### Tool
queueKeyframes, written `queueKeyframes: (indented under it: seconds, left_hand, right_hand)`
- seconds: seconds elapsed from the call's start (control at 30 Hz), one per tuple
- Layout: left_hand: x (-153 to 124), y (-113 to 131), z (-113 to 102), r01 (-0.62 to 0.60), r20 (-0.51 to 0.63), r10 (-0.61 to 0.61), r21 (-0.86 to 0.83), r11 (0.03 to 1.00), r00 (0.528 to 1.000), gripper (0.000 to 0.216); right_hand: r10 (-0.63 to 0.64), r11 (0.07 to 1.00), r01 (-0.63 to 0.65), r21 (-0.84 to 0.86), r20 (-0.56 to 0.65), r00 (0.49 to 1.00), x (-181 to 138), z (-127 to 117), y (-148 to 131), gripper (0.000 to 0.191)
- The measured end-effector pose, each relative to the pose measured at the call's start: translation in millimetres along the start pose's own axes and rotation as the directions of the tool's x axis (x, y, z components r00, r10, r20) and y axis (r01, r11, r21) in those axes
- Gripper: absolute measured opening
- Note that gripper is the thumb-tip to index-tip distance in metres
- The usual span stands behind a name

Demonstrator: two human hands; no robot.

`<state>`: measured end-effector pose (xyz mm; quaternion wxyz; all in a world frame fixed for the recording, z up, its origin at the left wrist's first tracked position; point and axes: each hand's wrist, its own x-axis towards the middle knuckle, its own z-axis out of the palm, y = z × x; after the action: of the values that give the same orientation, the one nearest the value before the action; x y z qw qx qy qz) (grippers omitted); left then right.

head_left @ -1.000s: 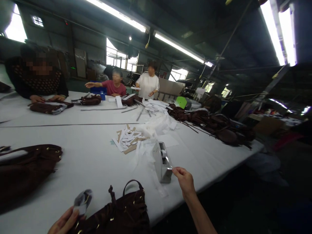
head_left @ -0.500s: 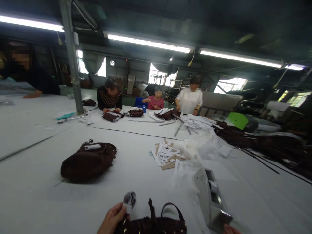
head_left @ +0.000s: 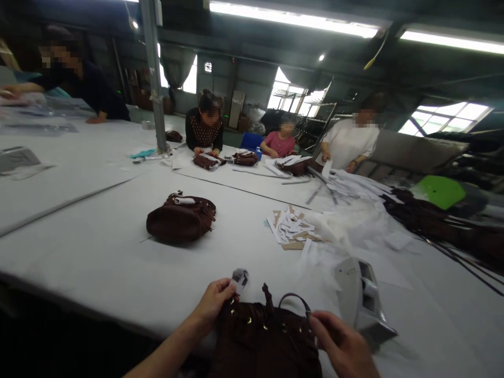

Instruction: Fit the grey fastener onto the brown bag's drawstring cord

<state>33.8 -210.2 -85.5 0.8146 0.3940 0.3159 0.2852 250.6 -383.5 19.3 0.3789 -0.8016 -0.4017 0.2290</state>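
Observation:
A dark brown handbag with gold eyelets, a drawstring and a thin loop strap is upright in front of me, its lower part cut off by the picture edge. My left hand is closed at its upper left corner, pinching a wrapped piece in white and grey, shiny like plastic. On the other side, my right hand has its fingers pressed together by the bag's right edge, where the strap comes down. What those fingertips hold is too small to make out. A grey tape dispenser stands just beyond that hand.
Another brown handbag lies ahead to the left. Paper and card strips are heaped mid-table beside crumpled white sheeting. Dark bags and straps pile up at right. A metal post rises at left; several people work across the table.
My right hand has come left from the tape dispenser to the handbag's right edge. The left hand keeps its pinch on the wrapped piece. The view has swung left and down.

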Motion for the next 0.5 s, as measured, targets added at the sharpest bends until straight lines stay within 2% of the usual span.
queueKeyframes:
  seconds: [0.07,0.13,0.2,0.27,0.5]
  left_hand:
    - [-1.6,1.8,0.6,-0.005,0.011,0.004,0.032,0.999,1.000,0.036]
    - [-3.1,4.6,1.5,-0.029,0.025,0.027,0.076,0.997,0.999,0.036]
    - [-4.4,7.8,2.7,-0.065,0.045,0.060,0.107,0.992,0.997,0.035]
    - [-5.3,10.9,4.0,-0.108,0.068,0.100,0.124,0.986,0.993,0.033]
    - [-7.0,19.2,7.1,-0.153,0.098,0.140,0.142,0.978,0.985,0.034]
  right_hand:
    - [-0.192,0.978,0.203,-0.037,0.201,0.961,2.2,30.5,-43.5,0.029]
    - [-0.273,0.953,0.302,-0.037,0.331,0.903,7.7,54.7,-69.5,0.027]
    - [-0.308,0.938,0.346,-0.020,0.404,0.861,15.2,71.4,-80.8,0.025]
    - [-0.321,0.932,0.362,-0.014,0.429,0.844,23.3,82.9,-83.0,0.024]
    - [-0.310,0.930,0.360,-0.073,0.370,0.875,37.7,104.2,-76.4,0.026]
